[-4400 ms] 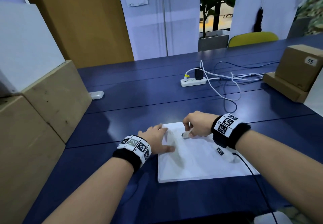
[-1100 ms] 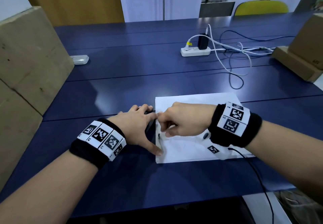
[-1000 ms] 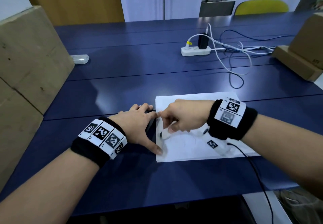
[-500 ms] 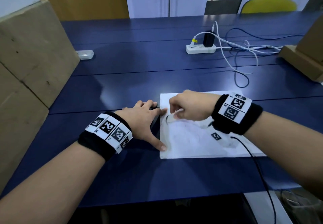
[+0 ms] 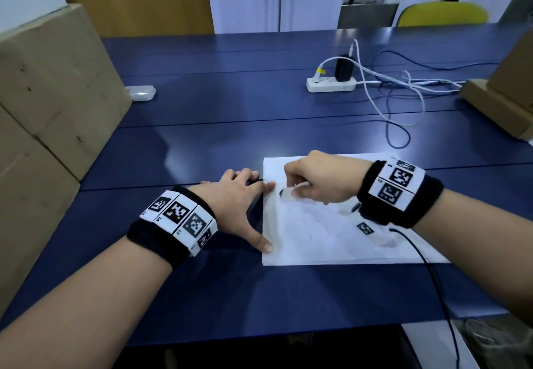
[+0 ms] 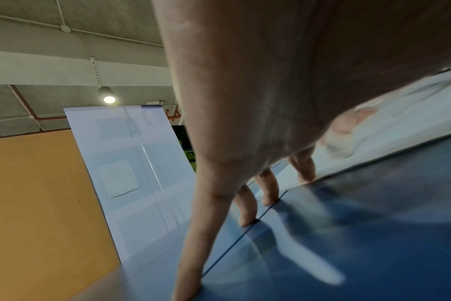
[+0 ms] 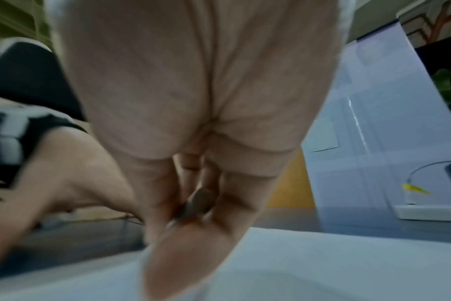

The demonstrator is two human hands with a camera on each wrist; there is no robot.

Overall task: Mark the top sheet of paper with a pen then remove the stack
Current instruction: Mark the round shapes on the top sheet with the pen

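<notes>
Right hand [image 5: 320, 177] clenched round pen [image 5: 288, 192] on paper stack [image 5: 331, 241] — left hand [image 5: 235, 198] flat, released.

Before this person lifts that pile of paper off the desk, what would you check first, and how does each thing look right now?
1. Top sheet of the paper stack marked: ok, faint lines show.
2. Pen put down: not ok, the right hand grips it.
3. Left hand steadying the stack: ok, thumb and forefinger touch its left edge.
4. Black cable off the paper: not ok, it crosses the near right corner.
5. Sheets squared up: cannot tell.
</notes>
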